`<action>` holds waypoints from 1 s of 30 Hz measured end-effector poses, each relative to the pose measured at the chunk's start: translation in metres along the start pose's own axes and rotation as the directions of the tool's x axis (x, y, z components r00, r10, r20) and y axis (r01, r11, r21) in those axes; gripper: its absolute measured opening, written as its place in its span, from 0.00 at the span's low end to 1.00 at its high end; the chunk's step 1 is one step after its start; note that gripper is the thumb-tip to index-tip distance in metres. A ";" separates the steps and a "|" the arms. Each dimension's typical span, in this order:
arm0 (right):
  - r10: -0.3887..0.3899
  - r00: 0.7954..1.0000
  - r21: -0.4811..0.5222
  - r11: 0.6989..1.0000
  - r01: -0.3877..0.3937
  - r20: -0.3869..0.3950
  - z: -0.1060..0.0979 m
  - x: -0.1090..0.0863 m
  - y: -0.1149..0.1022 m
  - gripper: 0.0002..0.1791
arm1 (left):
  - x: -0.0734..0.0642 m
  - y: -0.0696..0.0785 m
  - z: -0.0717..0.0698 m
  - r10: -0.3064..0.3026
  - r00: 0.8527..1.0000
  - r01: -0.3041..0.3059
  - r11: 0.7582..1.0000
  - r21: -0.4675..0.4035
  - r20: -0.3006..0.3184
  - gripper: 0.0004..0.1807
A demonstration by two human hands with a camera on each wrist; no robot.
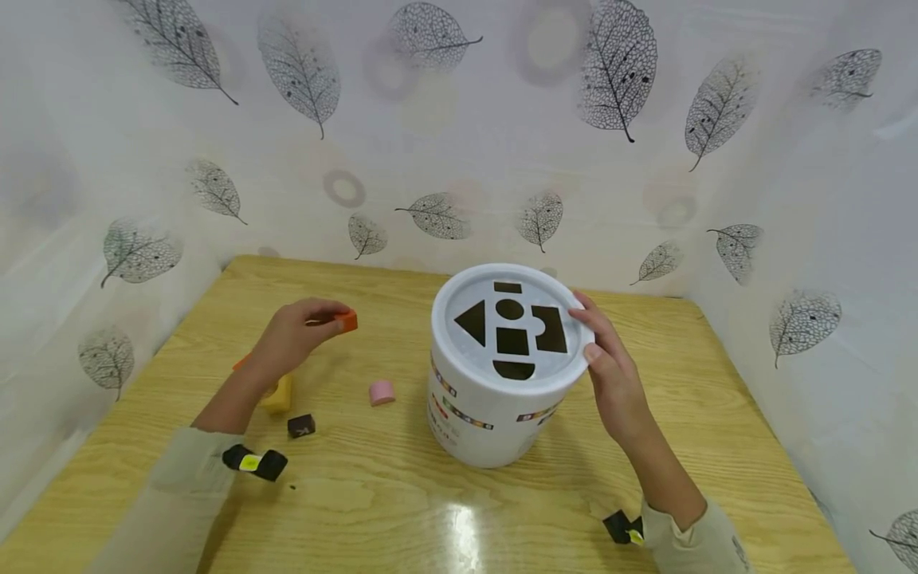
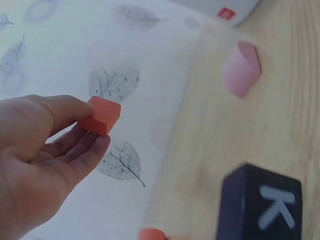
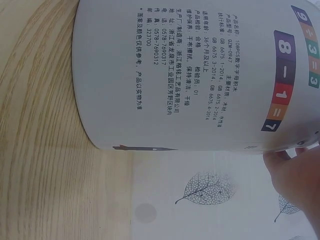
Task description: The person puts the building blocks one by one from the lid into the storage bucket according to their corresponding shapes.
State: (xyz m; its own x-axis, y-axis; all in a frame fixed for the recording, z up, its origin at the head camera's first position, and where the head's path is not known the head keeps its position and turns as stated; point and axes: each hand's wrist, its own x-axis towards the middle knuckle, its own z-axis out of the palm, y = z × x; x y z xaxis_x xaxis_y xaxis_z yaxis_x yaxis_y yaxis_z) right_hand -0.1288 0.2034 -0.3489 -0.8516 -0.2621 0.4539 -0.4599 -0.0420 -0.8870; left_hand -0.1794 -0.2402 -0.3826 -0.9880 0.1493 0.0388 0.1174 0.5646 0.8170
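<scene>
White tub (image 3: 200,75) printed "8−1=7", dark block (image 2: 257,207) lettered "K"

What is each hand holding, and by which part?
Left hand: orange block, pinched at its palm-side end. Right hand: white bucket, gripped at its top rim.

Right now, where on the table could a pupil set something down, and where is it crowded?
Bare tabletop lies in front of the white bucket, and right of the right hand out to the table's right edge. It's crowded near the left forearm: yellow block, dark block and pink block.
</scene>
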 end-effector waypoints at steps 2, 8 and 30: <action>-0.003 1.000 0.003 1.000 0.003 0.002 0.000 0.000 0.000 0.24 | -0.002 0.009 -0.001 0.024 1.000 -0.024 1.000 -0.008 -0.003 0.20; 0.003 1.000 0.004 1.000 -0.003 0.001 0.000 0.000 0.000 0.24 | -0.005 0.041 -0.005 0.082 0.996 -0.083 0.996 -0.044 -0.022 0.19; 0.014 1.000 0.006 1.000 -0.014 -0.009 0.001 -0.001 0.000 0.23 | 0.018 0.143 0.008 0.280 0.958 -0.265 0.946 -0.184 0.056 0.14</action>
State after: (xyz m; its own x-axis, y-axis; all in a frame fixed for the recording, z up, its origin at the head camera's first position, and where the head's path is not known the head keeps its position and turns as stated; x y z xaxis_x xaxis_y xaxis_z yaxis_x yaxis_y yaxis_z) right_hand -0.1280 0.2027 -0.3489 -0.8601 -0.2544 0.4421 -0.4464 -0.0441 -0.8938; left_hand -0.1801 -0.1507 -0.2697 -0.9085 0.3465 0.2335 0.3549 0.3449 0.8690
